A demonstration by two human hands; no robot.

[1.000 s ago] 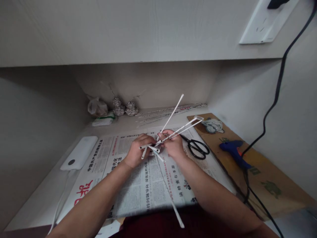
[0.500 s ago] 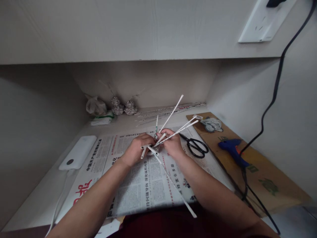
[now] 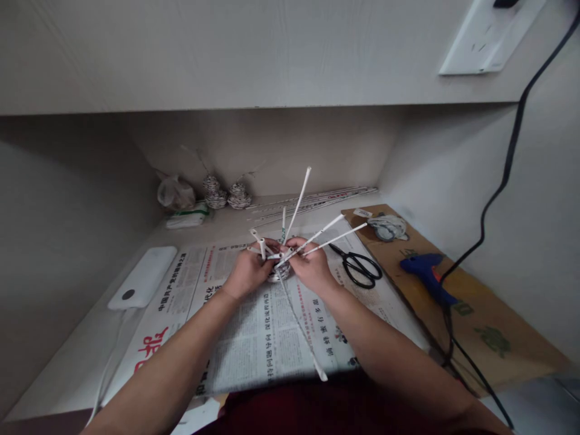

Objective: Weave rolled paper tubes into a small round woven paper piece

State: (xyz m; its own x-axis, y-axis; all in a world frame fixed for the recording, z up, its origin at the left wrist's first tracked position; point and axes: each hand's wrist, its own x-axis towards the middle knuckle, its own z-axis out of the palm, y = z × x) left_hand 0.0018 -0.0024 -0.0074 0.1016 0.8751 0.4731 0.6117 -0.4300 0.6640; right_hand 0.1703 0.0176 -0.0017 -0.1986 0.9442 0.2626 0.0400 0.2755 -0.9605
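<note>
Between my hands is a small round woven paper piece (image 3: pixel 280 274), with several rolled paper tubes sticking out of it. My left hand (image 3: pixel 248 269) is closed around its left side, among short tube ends. My right hand (image 3: pixel 312 266) is closed on the right side, thumb and fingers at the base of the tubes. One long paper tube (image 3: pixel 299 323) hangs from the piece toward my body. Another tube (image 3: pixel 299 202) points up and away. The fingertips of both hands are partly hidden by the tubes.
Newspaper (image 3: pixel 244 326) covers the tabletop. Black scissors (image 3: pixel 361 269) lie right of my hand. A blue glue gun (image 3: pixel 428 277) rests on cardboard (image 3: pixel 489 320). A white power bank (image 3: pixel 144 278) lies left. Two woven gourd shapes (image 3: pixel 214 193) and loose paper tubes (image 3: pixel 317 202) are behind.
The woven piece has turned in my hands. Its tubes have swung to new angles, and the long hanging tube has shifted left. More of the woven body shows now.
</note>
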